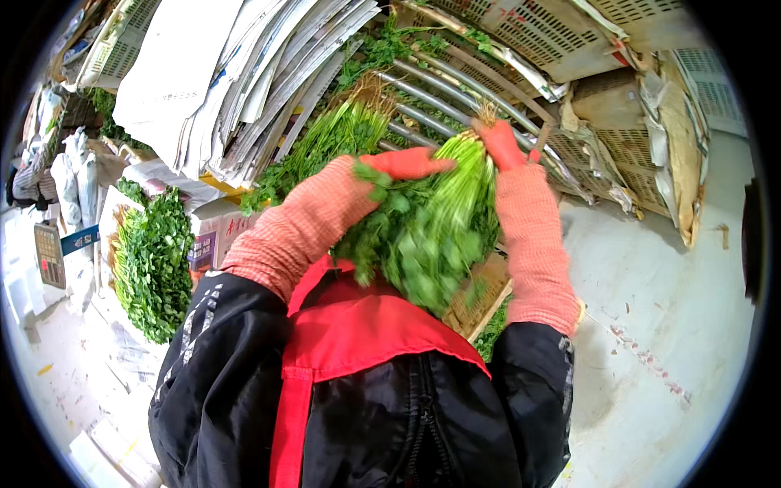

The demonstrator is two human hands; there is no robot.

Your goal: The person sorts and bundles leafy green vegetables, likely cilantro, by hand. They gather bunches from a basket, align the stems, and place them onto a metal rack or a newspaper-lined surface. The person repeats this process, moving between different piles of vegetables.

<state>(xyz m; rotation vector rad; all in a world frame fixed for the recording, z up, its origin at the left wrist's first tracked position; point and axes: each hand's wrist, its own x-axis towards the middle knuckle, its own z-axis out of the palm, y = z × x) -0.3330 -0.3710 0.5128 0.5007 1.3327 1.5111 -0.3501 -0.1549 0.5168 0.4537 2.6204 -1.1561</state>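
Observation:
My right hand, in a red glove, grips a bunch of coriander just below its pale roots. The stems fan down toward my red apron, and the leaves are blurred. My left hand, also gloved, reaches across the left side of the bunch with its fingers stretched out. A leafy sprig shows by its wrist; leaves hide whether the fingers hold anything. Just beyond my left hand, another heap of coriander lies roots-up on a rack of metal bars.
A thick stack of printed paper sheets stands at the upper left. Below it, a large bundle of coriander rests near a printed carton. Perforated plastic crates line the upper right. Pale floor shows at the right.

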